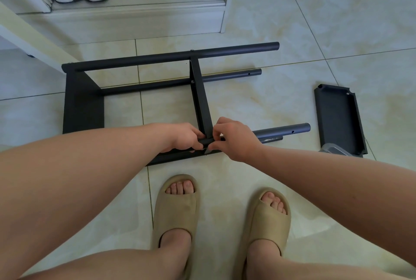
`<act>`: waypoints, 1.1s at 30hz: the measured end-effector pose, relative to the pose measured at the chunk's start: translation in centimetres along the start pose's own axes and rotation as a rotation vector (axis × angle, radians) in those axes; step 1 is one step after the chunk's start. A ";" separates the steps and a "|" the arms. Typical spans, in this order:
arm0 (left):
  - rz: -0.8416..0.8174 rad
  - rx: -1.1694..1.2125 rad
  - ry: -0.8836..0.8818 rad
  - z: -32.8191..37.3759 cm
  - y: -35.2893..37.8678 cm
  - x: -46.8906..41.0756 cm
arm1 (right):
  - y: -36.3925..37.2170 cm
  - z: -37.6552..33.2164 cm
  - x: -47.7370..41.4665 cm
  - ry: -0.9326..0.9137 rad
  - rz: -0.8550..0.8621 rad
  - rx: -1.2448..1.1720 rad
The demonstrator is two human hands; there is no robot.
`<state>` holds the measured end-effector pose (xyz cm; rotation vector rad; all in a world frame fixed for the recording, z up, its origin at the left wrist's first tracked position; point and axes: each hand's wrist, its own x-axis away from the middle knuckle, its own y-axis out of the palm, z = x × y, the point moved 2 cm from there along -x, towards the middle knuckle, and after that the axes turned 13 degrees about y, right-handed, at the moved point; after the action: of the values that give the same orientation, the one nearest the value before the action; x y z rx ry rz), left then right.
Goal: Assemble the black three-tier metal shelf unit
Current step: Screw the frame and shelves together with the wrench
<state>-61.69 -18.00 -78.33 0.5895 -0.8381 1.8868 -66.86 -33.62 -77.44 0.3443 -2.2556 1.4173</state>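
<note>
Head view: the near pole is gripped by the left hand and pinched by the right hand at the middle shelf

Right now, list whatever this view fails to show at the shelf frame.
Head view: the joint of middle shelf and near pole, covered by the left hand and right hand gripping the pole; any screw there is unseen.
Near pole's left stretch, behind the left forearm.
Pale object by the loose tray: partly hidden by the tray, unidentifiable.
</note>
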 end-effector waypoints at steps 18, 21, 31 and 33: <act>0.367 -0.333 -0.073 4.1 1.5 2.4 | -3.1 2.9 4.3 0.055 -0.006 -0.008; 0.462 -0.599 0.114 7.2 2.5 3.3 | -5.4 6.5 7.2 0.064 0.056 0.117; 0.072 -0.578 0.366 16.0 11.4 -1.0 | -7.7 22.2 15.2 0.435 -0.032 0.268; 0.000 -0.515 0.343 16.8 13.6 -2.8 | -6.8 25.0 15.3 0.487 -0.056 0.256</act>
<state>-72.02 -36.62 -73.46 -0.0496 -1.0356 1.6161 -83.17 -58.66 -73.77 0.1194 -1.6705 1.5639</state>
